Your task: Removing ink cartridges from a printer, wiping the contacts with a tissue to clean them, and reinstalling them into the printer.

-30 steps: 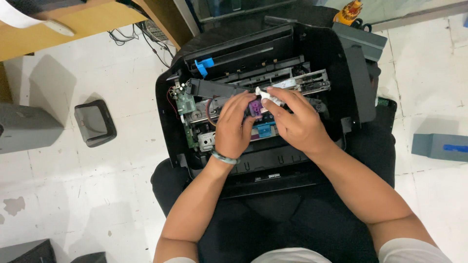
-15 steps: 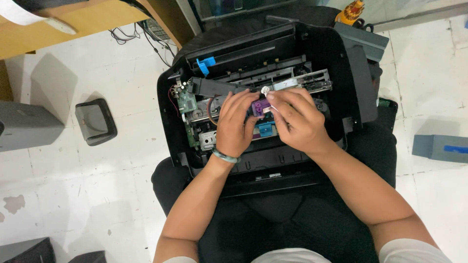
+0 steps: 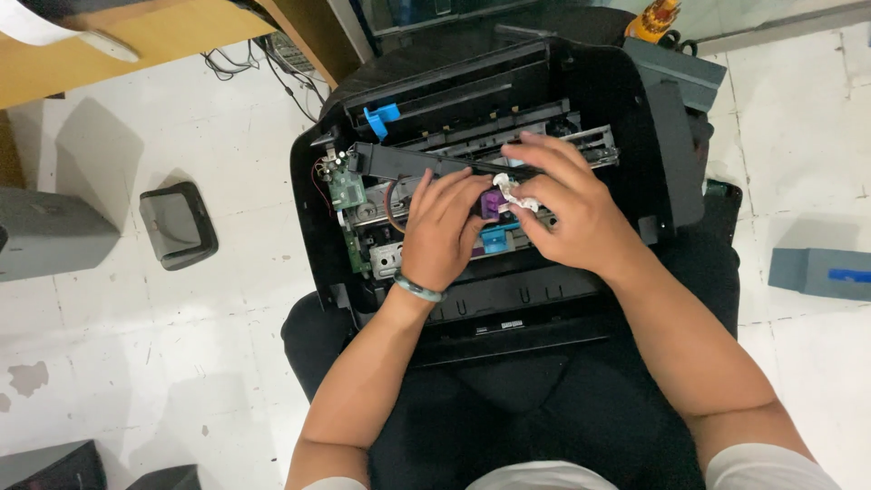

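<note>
An opened black printer (image 3: 626,100) rests on my lap, its insides bare. My left hand (image 3: 442,234) lies on the carriage area, fingertips against a purple cartridge part (image 3: 490,205); a green bracelet (image 3: 418,289) is on that wrist. My right hand (image 3: 567,213) pinches a small white piece (image 3: 510,191) just above the purple part, with a blue part (image 3: 494,240) below between both hands. A green circuit board (image 3: 346,189) and a blue clip (image 3: 382,119) sit at the printer's left.
A dark grey cover piece (image 3: 178,225) lies on the white tiled floor at left, next to a grey box (image 3: 41,231). Another grey part (image 3: 821,272) lies at right. A wooden desk (image 3: 109,45) and cables (image 3: 245,59) are at the top left.
Both hands have shifted a little over the carriage; my right hand's fingers have closed in on the white piece near the purple part. The printer stays on my lap.
</note>
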